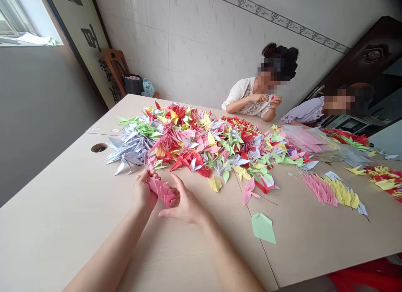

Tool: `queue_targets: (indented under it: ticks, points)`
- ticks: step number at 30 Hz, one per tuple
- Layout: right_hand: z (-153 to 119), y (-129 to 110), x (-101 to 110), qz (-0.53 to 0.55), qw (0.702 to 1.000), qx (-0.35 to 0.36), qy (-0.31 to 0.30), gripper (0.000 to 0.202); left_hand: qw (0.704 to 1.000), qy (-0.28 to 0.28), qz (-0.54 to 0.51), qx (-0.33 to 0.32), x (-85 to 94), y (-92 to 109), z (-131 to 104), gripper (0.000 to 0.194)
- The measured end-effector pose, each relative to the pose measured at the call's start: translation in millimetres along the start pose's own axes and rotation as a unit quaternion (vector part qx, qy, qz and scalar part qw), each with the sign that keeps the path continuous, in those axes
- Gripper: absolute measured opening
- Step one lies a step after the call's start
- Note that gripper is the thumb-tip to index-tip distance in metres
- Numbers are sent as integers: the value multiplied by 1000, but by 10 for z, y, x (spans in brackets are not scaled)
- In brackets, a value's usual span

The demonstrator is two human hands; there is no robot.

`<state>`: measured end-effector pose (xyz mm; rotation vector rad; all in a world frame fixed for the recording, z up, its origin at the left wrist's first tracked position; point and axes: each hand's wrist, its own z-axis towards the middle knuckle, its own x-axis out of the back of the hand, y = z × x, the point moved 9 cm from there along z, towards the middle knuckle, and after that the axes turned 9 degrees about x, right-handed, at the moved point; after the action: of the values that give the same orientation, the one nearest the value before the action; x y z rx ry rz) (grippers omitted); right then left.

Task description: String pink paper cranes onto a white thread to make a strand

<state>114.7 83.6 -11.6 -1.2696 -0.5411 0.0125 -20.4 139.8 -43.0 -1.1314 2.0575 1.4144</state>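
A short stack of pink folded paper cranes (162, 192) lies between my hands, above the table's front part. My left hand (145, 190) is wrapped round its left end. At the stack's right end, my right hand (185, 200) has its thumb and fingers spread apart, with the fingertips close to the pink paper. Beyond both hands spreads a big heap of paper cranes (188, 137) in red, pink, yellow, green and pale lilac. A single pink crane (248, 191) and a green sheet of paper (263, 228) are to the right of my right hand.
Pink cranes in a row (320, 189) and yellow cranes (342, 191) lie at the right, near plastic bags (323, 143). Two people sit across the table (78, 200); one holds something small and red. A round hole (99, 147) is at the left.
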Motion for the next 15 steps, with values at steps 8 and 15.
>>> queue_targets:
  ticks: [8, 15]
  points:
    - [77, -96, 41, -105, 985, 59, 124, 61, 999, -31, -6, 35, -172, -171, -121, 13]
    - [53, -32, 137, -69, 987, 47, 136, 51, 985, -133, 79, 79, -376, -254, -219, 18]
